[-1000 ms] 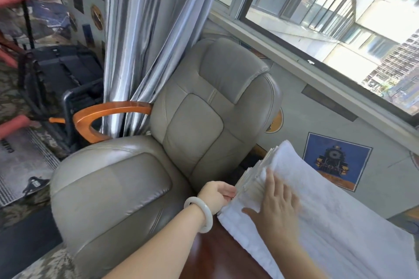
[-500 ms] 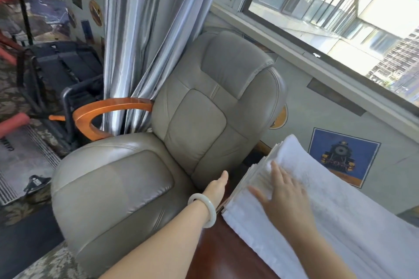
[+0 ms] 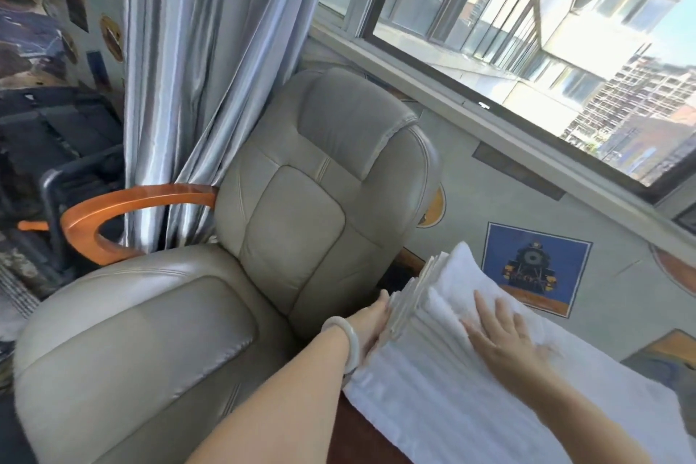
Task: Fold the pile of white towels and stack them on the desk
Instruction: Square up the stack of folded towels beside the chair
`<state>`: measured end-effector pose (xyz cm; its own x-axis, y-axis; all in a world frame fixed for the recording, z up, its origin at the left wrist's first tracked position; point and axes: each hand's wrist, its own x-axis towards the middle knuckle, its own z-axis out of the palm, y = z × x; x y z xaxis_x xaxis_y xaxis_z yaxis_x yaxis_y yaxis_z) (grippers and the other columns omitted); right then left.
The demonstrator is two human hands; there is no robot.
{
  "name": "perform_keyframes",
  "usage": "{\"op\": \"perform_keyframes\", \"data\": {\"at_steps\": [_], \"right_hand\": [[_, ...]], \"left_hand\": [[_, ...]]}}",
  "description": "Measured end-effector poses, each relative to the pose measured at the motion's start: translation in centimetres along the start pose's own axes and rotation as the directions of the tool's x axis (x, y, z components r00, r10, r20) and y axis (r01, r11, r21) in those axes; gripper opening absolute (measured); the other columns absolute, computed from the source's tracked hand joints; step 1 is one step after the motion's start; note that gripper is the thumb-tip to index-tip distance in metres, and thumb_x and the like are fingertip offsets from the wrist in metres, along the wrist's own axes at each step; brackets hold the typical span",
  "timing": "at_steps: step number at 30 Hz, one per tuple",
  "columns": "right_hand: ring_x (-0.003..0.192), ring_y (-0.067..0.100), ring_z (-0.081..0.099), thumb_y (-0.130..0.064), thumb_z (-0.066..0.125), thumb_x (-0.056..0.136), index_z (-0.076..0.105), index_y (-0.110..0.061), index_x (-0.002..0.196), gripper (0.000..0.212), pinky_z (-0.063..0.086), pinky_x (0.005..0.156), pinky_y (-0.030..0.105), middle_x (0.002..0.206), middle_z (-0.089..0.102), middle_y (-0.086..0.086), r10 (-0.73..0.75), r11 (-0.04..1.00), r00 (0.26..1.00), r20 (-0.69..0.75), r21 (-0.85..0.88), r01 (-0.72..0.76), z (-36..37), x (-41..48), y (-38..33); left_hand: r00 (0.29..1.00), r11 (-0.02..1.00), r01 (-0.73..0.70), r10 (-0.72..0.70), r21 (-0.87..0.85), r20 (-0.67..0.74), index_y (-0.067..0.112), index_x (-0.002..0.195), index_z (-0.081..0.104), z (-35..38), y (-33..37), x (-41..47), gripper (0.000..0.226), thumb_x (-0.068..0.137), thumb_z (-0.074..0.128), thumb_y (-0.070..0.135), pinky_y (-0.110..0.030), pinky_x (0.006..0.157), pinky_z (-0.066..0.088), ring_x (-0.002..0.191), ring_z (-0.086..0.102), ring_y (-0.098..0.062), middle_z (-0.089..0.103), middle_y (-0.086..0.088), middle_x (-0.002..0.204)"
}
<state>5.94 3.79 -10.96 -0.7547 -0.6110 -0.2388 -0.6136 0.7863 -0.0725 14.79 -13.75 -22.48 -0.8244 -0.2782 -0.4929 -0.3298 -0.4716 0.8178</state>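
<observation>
The stack of white towels (image 3: 470,399) lies on the tabletop (image 3: 359,433), long axis running toward your right. Your right hand (image 3: 502,341) lies flat on top. Your left hand (image 3: 371,326), fingers straight, touches its layered left edge. Neither grip holds anything.

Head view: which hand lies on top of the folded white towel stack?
The right hand, fingers spread flat on the stack of folded white towels. The left hand, wearing a pale bangle, sets straight fingers against the stack's side edge instead.
</observation>
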Motion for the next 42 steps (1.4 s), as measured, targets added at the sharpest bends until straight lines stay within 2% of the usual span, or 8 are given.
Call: {"op": "perform_keyframes", "data": {"at_steps": [5, 9, 12, 17, 22, 27, 33, 42], "right_hand": [[0.15, 0.023, -0.02, -0.058, 0.025, 0.1, -0.012, -0.048, 0.15, 0.063, -0.005, 0.118, 0.054, 0.161, -0.024, -0.01, 0.02, 0.996, 0.996, 0.087, 0.087, -0.028, 0.1, -0.1, 0.2], [0.149, 0.02, -0.021, -0.049, 0.027, 0.105, -0.004, -0.052, 0.147, 0.053, -0.007, 0.119, 0.049, 0.153, -0.023, -0.023, -0.04, 0.994, 0.993, 0.114, 0.11, 0.027, -0.9, -1.0, 0.4], [0.151, 0.012, -0.007, -0.021, 0.023, 0.107, 0.003, -0.052, 0.143, 0.052, 0.003, 0.121, 0.03, 0.158, -0.01, -0.025, -0.182, 0.967, 0.942, -0.281, 0.121, 0.223, -2.9, -0.5, 1.9], [0.152, 0.023, -0.005, -0.056, 0.017, 0.102, -0.005, -0.044, 0.154, 0.059, 0.014, 0.116, 0.058, 0.164, -0.012, -0.012, 0.119, 0.993, 0.989, -0.082, 0.024, -0.118, -1.8, 0.9, -0.9], [0.152, 0.021, -0.008, -0.048, 0.024, 0.105, 0.004, -0.04, 0.156, 0.055, 0.011, 0.118, 0.055, 0.165, -0.011, -0.009, 0.069, 0.997, 0.987, -0.147, 0.048, -0.063, -2.2, 1.0, -0.7], [0.152, 0.021, -0.005, -0.052, -0.001, 0.098, -0.003, -0.035, 0.157, 0.061, 0.008, 0.117, 0.056, 0.165, -0.008, -0.01, 0.101, 0.993, 0.99, -0.1, -0.05, -0.106, -1.0, -0.7, 2.3], [0.152, 0.016, -0.006, -0.054, 0.016, 0.104, -0.001, -0.029, 0.157, 0.061, 0.007, 0.119, 0.056, 0.165, -0.005, -0.007, 0.41, 0.912, 0.902, -0.134, 0.047, -0.407, -0.1, -4.6, 13.5], [0.141, -0.01, 0.022, -0.034, 0.076, 0.083, 0.06, -0.042, 0.13, 0.051, 0.019, 0.115, 0.021, 0.151, 0.034, -0.026, 0.139, 0.754, 0.925, -0.354, 0.643, 0.133, -2.2, -12.8, 18.0]], "left_hand": [[0.984, 0.958, 0.068, -0.018, -0.279, 0.179, 0.018, 0.153, 0.031, 0.1, 4.6, -2.9, 0.1, 0.08, 0.032, 0.088, -0.044, 0.118, 0.021, 0.148, 0.025, -0.031, 0.026, -0.011, 0.16], [0.997, 0.992, 0.009, -0.019, 0.123, 0.081, 0.019, 0.153, 0.033, 2.9, 6.3, -3.9, 0.102, 0.078, 0.034, 0.089, -0.037, 0.116, 0.031, 0.141, 0.039, -0.027, 0.039, -0.01, 0.155], [0.998, 0.999, -0.006, 0.009, -0.036, 0.062, 0.013, 0.15, 0.037, 1.7, 8.2, -3.3, 0.099, 0.083, 0.031, 0.085, -0.035, 0.115, 0.031, 0.139, 0.042, -0.027, 0.045, -0.012, 0.15], [0.987, 0.956, -0.116, 0.08, 0.27, 0.142, 0.02, 0.144, 0.036, 5.6, 10.6, -5.1, 0.062, 0.097, 0.04, 0.06, -0.035, 0.111, 0.029, 0.13, 0.041, -0.017, 0.039, 0.002, 0.149], [0.911, 0.529, -0.093, 0.387, 0.843, -0.142, 0.002, 0.149, 0.029, 5.6, 12.1, -4.9, 0.045, 0.107, 0.026, 0.016, -0.04, 0.109, 0.03, 0.14, 0.034, -0.032, 0.028, -0.017, 0.156], [0.802, -0.205, -0.316, 0.465, 0.926, 0.376, 0.019, 0.158, 0.009, 10.4, 8.8, -5.9, 0.056, 0.106, 0.026, 0.035, -0.042, 0.122, 0.0, 0.152, 0.0, -0.022, 0.003, -0.005, 0.166], [0.967, -0.18, -0.244, 0.029, 0.953, 0.253, 0.048, 0.153, -0.007, 10.6, 9.7, -3.9, 0.078, 0.09, 0.029, 0.077, -0.062, 0.113, -0.01, 0.147, -0.029, -0.024, -0.029, 0.002, 0.16], [0.927, -0.542, -0.179, 0.186, 0.821, 0.325, 0.037, 0.156, 0.0, 15.7, 8.9, -5.4, 0.071, 0.095, 0.014, 0.07, -0.063, 0.115, -0.009, 0.151, -0.017, -0.026, -0.014, 0.006, 0.165]]}}
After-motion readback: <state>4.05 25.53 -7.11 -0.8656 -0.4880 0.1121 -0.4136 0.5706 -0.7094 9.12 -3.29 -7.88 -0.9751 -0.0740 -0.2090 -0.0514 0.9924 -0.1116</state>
